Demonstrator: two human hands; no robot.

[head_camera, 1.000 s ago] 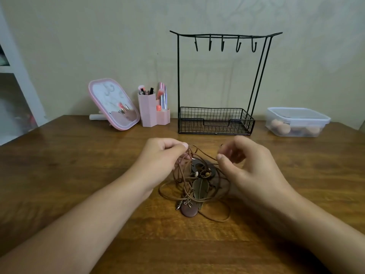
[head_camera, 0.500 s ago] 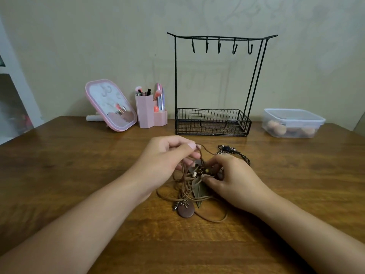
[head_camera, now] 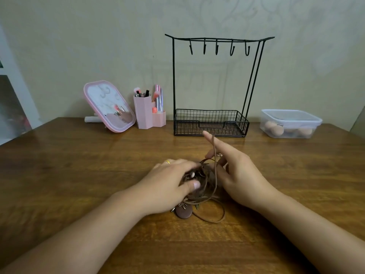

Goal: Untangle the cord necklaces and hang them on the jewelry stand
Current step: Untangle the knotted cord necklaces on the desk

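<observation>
A tangle of brown cord necklaces (head_camera: 205, 191) lies on the wooden table (head_camera: 79, 175) in front of me. My left hand (head_camera: 167, 184) covers its left side and grips the bunched pendants between thumb and fingers. My right hand (head_camera: 237, 175) holds one brown cord (head_camera: 215, 161) hooked over its raised index finger, with a small metal clasp by the middle finger. A round brown pendant (head_camera: 183, 211) and a loose cord loop (head_camera: 222, 217) lie toward me. The black wire jewelry stand (head_camera: 173, 80) stands behind, and its several hooks (head_camera: 216, 48) are bare.
A pink-framed mirror (head_camera: 108, 107) and a pink brush holder (head_camera: 145, 114) stand at the back left. A clear lidded box (head_camera: 290, 123) with makeup sponges sits at the back right. A white shelf unit (head_camera: 11, 91) is at the far left.
My right hand has risen out of the tangle, drawing one cord up on its index finger. My left hand has dropped onto the bundle and now grips the pendants.
</observation>
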